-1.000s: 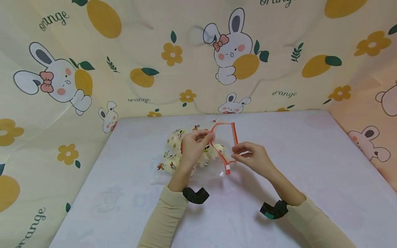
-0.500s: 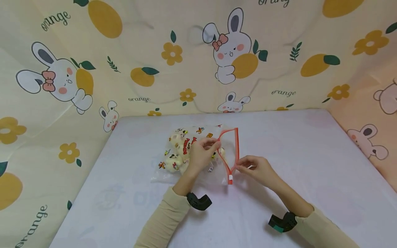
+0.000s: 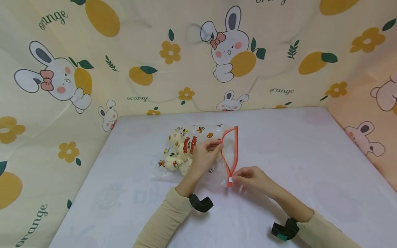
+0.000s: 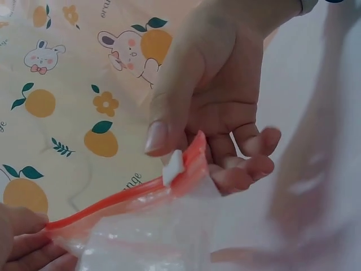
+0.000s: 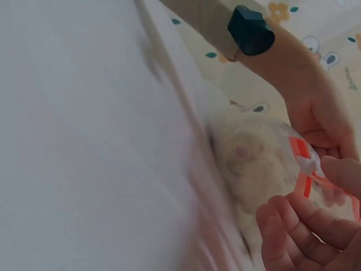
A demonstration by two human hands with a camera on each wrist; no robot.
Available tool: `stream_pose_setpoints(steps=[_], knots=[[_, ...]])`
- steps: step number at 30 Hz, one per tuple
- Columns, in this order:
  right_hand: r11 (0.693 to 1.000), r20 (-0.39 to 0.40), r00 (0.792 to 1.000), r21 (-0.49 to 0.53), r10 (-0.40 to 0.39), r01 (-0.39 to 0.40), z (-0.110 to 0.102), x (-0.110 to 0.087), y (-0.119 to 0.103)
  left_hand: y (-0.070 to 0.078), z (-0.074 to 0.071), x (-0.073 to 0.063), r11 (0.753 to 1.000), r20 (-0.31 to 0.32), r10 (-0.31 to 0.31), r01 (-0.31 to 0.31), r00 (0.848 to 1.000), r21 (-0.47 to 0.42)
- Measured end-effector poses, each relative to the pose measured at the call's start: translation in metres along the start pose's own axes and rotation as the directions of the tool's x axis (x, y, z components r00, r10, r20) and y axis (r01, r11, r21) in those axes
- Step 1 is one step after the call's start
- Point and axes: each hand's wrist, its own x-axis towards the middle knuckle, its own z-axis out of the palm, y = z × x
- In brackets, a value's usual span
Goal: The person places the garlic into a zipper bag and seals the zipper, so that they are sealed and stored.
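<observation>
A clear zip bag with cartoon prints and red lettering lies on the table, several rounded cream-coloured things inside. Its red zip edge gapes, and a white slider sits at the near end. My left hand pinches the left side of this edge between thumb and fingers. Beside the slider is my right hand. In the left wrist view, the right thumb hovers close to the slider, while loosely bent fingers lie behind the bag's corner; no pinch shows.
A white cloth covers the table. Behind it hangs a cream curtain printed with rabbits and oranges, which continues along both sides. Black wrist cameras sit on the left wrist and right wrist.
My right hand has let go of the right side of the red edge and moved nearer, down to the slider. The left hand and bag mouth have shifted slightly right and nearer.
</observation>
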Motion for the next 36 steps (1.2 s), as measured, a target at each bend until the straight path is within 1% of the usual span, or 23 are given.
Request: stream_pose_setpoints(steps=[2, 6, 11, 13, 15, 18, 19, 21, 23, 27, 28, 29, 33, 35, 36], knots=[[1.000, 0.018, 1.000, 0.007, 0.018, -0.018, 0.003, 0.001, 0.001, -0.001, 0.000, -0.001, 1.000, 0.003, 0.000, 0.000, 1.000, 0.001], [0.999, 0.018, 0.998, 0.002, 0.053, -0.053, 0.007, 0.003, 0.002, -0.002, -0.003, -0.007, 1.000, 0.006, -0.002, 0.002, 1.000, -0.006], [0.994, 0.022, 0.995, 0.043, 0.098, -0.099, 0.009, 0.003, 0.002, -0.001, -0.011, -0.020, 1.000, 0.027, -0.013, 0.014, 1.000, -0.027], [0.992, 0.018, 0.993, 0.047, 0.114, -0.115, 0.010, 0.003, 0.002, -0.001, -0.014, -0.026, 0.999, 0.044, -0.007, 0.009, 0.999, -0.049], [0.990, 0.012, 0.991, 0.050, 0.132, -0.132, 0.010, 0.003, 0.002, -0.002, -0.017, -0.033, 0.997, 0.070, 0.001, 0.004, 0.998, -0.077], [0.986, 0.010, 0.987, 0.048, 0.160, -0.160, 0.010, 0.003, 0.001, -0.002, -0.020, -0.042, 0.994, 0.124, -0.002, 0.016, 0.992, -0.108], [0.984, 0.012, 0.985, 0.047, 0.169, -0.170, 0.010, 0.003, 0.001, -0.002, -0.021, -0.046, 0.992, 0.149, -0.013, 0.031, 0.989, -0.119], [0.981, 0.020, 0.981, 0.041, 0.191, -0.192, 0.011, 0.002, 0.001, -0.003, -0.023, -0.053, 0.986, 0.206, -0.046, 0.077, 0.977, -0.147], [0.978, 0.036, 0.978, 0.027, 0.206, -0.207, 0.010, 0.002, 0.001, -0.003, -0.025, -0.059, 0.973, 0.272, -0.088, 0.141, 0.958, -0.182], [0.978, 0.069, 0.975, -0.006, 0.210, -0.210, 0.011, 0.003, 0.000, -0.004, -0.026, -0.071, 0.935, 0.395, -0.175, 0.278, 0.902, -0.219], [0.979, 0.074, 0.976, -0.013, 0.203, -0.202, 0.012, 0.003, 0.000, -0.006, -0.026, -0.074, 0.925, 0.419, -0.202, 0.313, 0.885, -0.215], [0.980, 0.075, 0.977, -0.019, 0.199, -0.198, 0.012, 0.003, -0.001, -0.007, -0.026, -0.077, 0.919, 0.441, -0.217, 0.335, 0.871, -0.208], [0.983, 0.070, 0.980, -0.025, 0.184, -0.183, 0.014, 0.003, -0.002, -0.012, -0.023, -0.089, 0.875, 0.518, -0.284, 0.439, 0.807, -0.204], [0.984, 0.068, 0.981, -0.024, 0.179, -0.178, 0.014, 0.003, -0.003, -0.016, -0.020, -0.095, 0.846, 0.551, -0.316, 0.493, 0.773, -0.206], [0.985, 0.068, 0.982, -0.023, 0.174, -0.173, 0.015, 0.003, -0.003, -0.017, -0.018, -0.098, 0.821, 0.563, -0.339, 0.529, 0.753, -0.213]])
